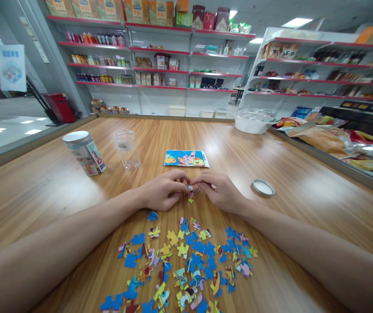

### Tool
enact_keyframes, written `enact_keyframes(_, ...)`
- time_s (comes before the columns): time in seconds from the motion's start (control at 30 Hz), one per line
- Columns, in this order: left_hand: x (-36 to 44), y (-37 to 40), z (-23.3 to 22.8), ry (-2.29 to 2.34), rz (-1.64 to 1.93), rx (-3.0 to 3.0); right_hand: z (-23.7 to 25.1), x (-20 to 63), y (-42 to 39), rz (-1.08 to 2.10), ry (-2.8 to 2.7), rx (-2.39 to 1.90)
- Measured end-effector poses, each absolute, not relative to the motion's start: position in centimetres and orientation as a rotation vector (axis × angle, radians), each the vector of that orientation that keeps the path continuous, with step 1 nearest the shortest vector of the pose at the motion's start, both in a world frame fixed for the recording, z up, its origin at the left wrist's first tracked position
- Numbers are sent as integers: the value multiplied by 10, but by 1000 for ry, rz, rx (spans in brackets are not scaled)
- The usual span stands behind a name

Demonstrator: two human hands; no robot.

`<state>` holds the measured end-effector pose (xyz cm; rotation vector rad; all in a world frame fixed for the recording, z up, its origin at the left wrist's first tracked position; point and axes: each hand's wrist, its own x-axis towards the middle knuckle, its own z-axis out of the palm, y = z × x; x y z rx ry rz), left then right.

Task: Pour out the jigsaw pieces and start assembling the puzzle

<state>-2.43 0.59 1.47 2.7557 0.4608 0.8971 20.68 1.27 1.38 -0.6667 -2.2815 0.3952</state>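
Mid-desk, left hand [162, 191] and right hand [219, 191] meet, fingertips pinching small pieces [191, 190] together; forcing a wrong fit could bend tabs, or scatter the pile [186, 261] nearer the front edge.

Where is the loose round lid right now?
In the head view, the lid lies flat on the wooden table, just right of the right hand.

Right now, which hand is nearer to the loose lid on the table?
Right. The right hand lies just left of the lid, with bare wood between them. The left hand sits farther left, beyond the right hand, both pinching small puzzle pieces.
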Motion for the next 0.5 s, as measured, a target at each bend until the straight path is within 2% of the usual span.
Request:
enact_keyframes(0.13, -24, 6, 14, 502, 1025, 2776, 11, 206, 14, 474, -2195, -713)
enact_keyframes(0.33, -22, 9, 9, 712, 1145, 2856, 14, 199, 5, 1180, -1855, -738)
enact_keyframes(0.5, -16, 6, 10, 651, 1243, 2985, 15, 195, 5, 1229, -1767, -740)
